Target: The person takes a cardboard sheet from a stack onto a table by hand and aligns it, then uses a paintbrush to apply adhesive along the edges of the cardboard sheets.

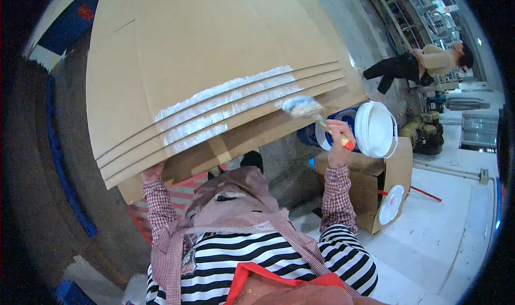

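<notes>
A fanned stack of brown cardboard sheets lies before me, their near edges stepped one behind another. White, wet-looking streaks coat strips along these edges. In my right hand is a paintbrush with a red-tipped handle; its whitish bristles are blurred and hover at the right part of the near edges. My left hand is at the stack's near left edge, closed on the cardboard there, with its fingertips hidden beneath. Just right of the brush stands a white bucket with a wire handle.
A dark blue bucket is beside the white one. Below them sits an open cardboard box with a round white lid on it. Another person walks at the far right, near machinery. Red-striped floor marking shows under the stack.
</notes>
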Demonstrator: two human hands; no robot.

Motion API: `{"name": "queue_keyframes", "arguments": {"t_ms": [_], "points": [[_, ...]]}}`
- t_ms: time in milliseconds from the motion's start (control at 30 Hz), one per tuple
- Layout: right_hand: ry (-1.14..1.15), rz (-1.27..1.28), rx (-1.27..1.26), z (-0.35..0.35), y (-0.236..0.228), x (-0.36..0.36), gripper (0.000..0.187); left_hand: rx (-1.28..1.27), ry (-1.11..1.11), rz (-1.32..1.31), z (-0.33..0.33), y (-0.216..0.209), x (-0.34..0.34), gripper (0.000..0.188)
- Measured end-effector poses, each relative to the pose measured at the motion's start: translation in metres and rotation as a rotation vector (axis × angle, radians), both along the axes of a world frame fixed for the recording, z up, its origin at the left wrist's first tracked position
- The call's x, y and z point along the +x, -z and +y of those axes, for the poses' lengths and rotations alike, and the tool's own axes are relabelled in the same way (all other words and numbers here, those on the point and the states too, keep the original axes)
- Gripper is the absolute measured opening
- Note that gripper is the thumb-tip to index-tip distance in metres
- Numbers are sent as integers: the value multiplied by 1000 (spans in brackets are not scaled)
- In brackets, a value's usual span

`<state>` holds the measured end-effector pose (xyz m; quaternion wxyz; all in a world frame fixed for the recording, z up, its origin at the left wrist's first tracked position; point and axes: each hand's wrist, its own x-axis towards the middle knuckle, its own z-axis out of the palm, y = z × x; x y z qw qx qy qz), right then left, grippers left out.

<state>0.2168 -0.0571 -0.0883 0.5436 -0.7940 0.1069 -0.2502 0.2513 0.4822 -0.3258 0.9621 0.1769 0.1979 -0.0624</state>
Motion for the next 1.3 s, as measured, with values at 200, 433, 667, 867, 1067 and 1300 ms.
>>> {"name": "queue_keyframes", "arguments": {"t_ms": [200,433,667,867,1067,1300], "points": [[230,-262,1013,-33,-7,0,14,-466,102,-416,-26,-9,16,56],[57,-325,1237,-10,-20,1,38,-43,82,7,-25,-47,30,57],[53,-138,364,21,-13,66,13,99,-63,208,-11,-70,27,56],[65,-167,-230,34,0,101,15,70,-118,355,-18,-75,29,48],[-16,37,-293,27,3,39,11,-11,-82,203,-12,-66,25,51],[73,-11,-214,17,-2,61,13,39,-60,254,-16,-72,27,52]]}}
